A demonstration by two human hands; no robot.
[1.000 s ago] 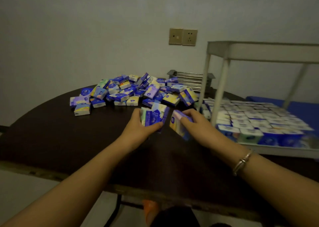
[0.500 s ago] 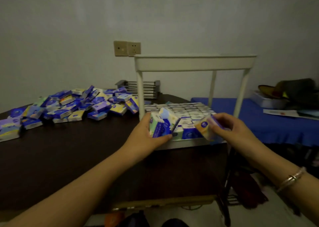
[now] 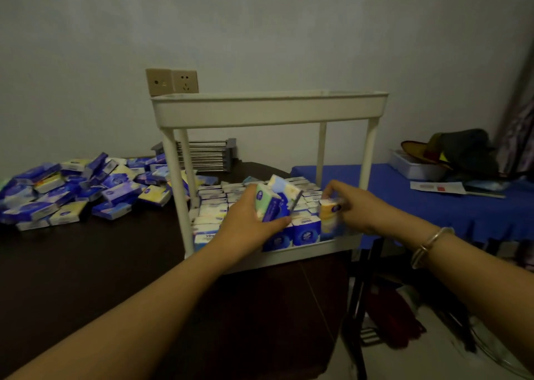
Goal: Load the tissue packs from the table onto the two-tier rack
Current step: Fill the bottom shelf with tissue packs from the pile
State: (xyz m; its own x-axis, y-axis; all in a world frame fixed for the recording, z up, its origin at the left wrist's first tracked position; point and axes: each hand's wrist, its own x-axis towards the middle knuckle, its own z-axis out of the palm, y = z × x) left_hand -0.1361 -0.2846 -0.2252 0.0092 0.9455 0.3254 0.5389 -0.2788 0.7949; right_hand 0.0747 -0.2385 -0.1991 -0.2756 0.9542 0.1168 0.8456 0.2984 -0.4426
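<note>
A white two-tier rack (image 3: 268, 109) stands on the right end of the dark table (image 3: 86, 267). Its lower tier holds several upright tissue packs (image 3: 306, 230) in rows. My left hand (image 3: 245, 226) grips a small bundle of packs (image 3: 274, 202), green and blue, just above the lower tier's front. My right hand (image 3: 354, 206) pinches an orange-and-white pack (image 3: 329, 215) at the tier's front right corner, set in among the rows. A loose heap of blue packs (image 3: 72, 190) lies on the table at the left. The top tier's inside is hidden.
A metal slatted rack (image 3: 206, 157) stands behind by the wall, under two wall sockets (image 3: 172, 82). To the right, a blue-covered surface (image 3: 433, 203) carries a plastic box (image 3: 416, 167), a dark bag and papers. Red clutter sits on the floor below.
The view has swung right from the heap to the rack. Both hands carried their packs from the table to the lower tier; the right hand has lowered its pack to the front right corner.
</note>
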